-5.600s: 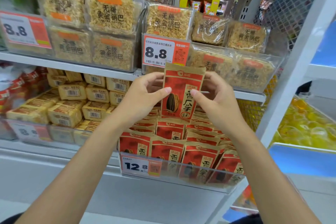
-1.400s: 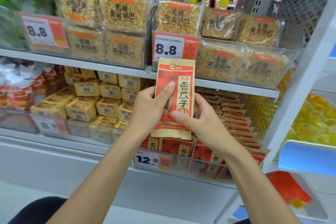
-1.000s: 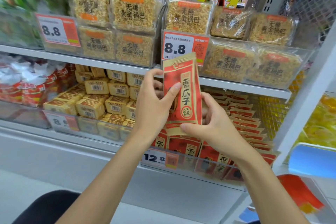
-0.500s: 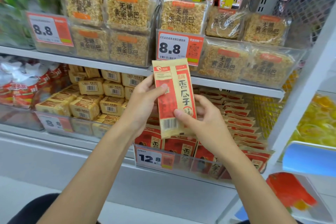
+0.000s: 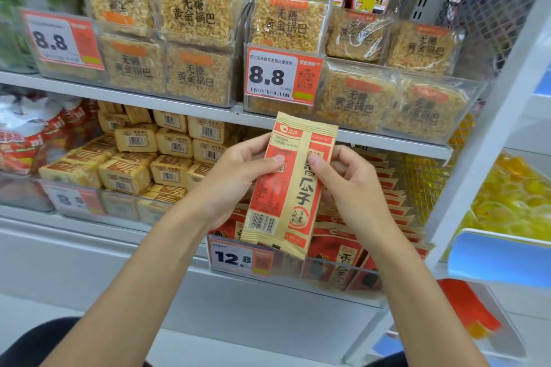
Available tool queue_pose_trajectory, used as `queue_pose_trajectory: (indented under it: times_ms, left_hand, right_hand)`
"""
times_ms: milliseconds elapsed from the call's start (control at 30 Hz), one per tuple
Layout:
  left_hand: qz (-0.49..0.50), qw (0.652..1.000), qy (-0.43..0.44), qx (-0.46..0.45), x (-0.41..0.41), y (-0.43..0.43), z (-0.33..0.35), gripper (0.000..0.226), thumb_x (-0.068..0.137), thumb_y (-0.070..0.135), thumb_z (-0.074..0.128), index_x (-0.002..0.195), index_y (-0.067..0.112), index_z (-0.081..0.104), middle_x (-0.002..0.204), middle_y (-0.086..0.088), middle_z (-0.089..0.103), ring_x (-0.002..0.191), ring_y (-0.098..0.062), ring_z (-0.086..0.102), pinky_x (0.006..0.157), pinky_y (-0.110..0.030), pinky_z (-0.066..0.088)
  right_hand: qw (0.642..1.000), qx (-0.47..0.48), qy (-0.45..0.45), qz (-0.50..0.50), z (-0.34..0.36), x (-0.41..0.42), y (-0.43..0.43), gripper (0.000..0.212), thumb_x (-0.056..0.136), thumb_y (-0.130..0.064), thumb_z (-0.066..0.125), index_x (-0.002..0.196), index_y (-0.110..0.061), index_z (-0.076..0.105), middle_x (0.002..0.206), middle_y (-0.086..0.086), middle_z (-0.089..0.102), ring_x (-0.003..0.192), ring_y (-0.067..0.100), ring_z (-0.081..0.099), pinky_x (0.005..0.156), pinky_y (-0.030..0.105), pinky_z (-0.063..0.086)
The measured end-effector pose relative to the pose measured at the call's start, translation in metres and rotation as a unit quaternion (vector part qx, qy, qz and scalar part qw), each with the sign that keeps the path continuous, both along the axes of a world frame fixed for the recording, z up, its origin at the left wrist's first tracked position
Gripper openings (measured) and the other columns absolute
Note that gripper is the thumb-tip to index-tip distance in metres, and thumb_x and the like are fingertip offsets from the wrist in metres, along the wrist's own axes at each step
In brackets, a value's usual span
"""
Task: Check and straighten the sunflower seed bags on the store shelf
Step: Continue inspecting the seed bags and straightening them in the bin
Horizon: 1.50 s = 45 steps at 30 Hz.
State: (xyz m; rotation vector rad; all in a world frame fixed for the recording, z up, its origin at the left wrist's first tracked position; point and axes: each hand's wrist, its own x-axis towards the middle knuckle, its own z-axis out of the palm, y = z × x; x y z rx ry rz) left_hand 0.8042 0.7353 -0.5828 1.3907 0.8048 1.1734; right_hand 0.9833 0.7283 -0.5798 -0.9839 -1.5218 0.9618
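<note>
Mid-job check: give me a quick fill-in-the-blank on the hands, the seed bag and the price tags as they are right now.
1. The left hand and right hand together grip ____ sunflower seed bag.
2. Near the bag's lower end, a printed ____ faces the camera.
3. The lower price tag, under the bag, reads ____.
4. The upper price tag, above the bag, reads ____.
Missing words: one; barcode; 12.8; 8.8

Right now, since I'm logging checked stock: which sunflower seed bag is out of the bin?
The sunflower seed bag gripped between left hand and right hand, barcode showing; the other bags sit in the bin behind the 12.8 tag.
</note>
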Motion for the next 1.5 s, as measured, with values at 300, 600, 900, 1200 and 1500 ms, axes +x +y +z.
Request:
queue_pose_trajectory:
  times_ms: [300,600,900,1200,1500]
  left_hand:
    - [0.041,0.999,-0.017,0.017,0.004,-0.002,0.004,0.039,0.093,0.014,0.061,0.132,0.02,0.058,0.11,-0.003,0.075,0.095,-0.019,0.073,0.066,-0.024,0.057]
    - [0.013,0.996,0.001,0.087,0.012,-0.011,0.01,0.031,0.101,0.017,0.048,0.124,0.029,0.065,0.124,0.007,0.069,0.118,-0.012,0.063,0.098,-0.032,0.052]
    - [0.036,0.997,0.059,0.038,0.009,-0.005,0.003,0.049,0.076,0.038,0.074,0.122,0.027,0.061,0.112,0.003,0.073,0.098,-0.015,0.072,0.076,-0.028,0.058]
    - [0.136,0.982,0.057,0.121,0.017,0.003,0.004,0.038,0.075,0.03,0.076,0.11,0.019,0.068,0.1,0.001,0.076,0.089,-0.017,0.074,0.074,-0.035,0.061]
    - [0.148,0.968,0.134,0.154,-0.004,0.033,0.016,0.027,0.096,0.019,0.061,0.122,0.026,0.064,0.111,0.008,0.073,0.106,-0.002,0.066,0.1,-0.029,0.051]
  right_hand:
    - [0.996,0.033,-0.01,-0.077,0.0,-0.002,0.0,0.016,0.09,-0.023,0.068,0.096,-0.021,0.052,0.087,0.003,0.072,0.068,0.007,0.065,0.057,0.018,0.047]
    - [0.999,0.037,-0.002,0.04,0.01,-0.004,-0.004,0.038,0.097,-0.051,0.046,0.124,-0.028,0.06,0.111,-0.007,0.071,0.105,0.007,0.066,0.089,0.035,0.054]
    - [0.984,-0.047,0.163,0.054,0.008,-0.003,-0.001,0.017,0.1,-0.016,0.049,0.108,-0.019,0.064,0.103,0.006,0.074,0.093,0.023,0.07,0.086,0.042,0.055]
    - [0.998,0.048,0.029,0.005,0.019,0.012,0.002,0.017,0.099,-0.017,0.054,0.115,-0.023,0.057,0.102,-0.004,0.074,0.091,0.011,0.07,0.075,0.025,0.055]
    - [0.973,0.186,-0.033,-0.135,0.003,0.014,0.019,0.018,0.098,-0.015,0.057,0.113,-0.023,0.051,0.108,-0.005,0.07,0.104,0.009,0.066,0.091,0.042,0.054]
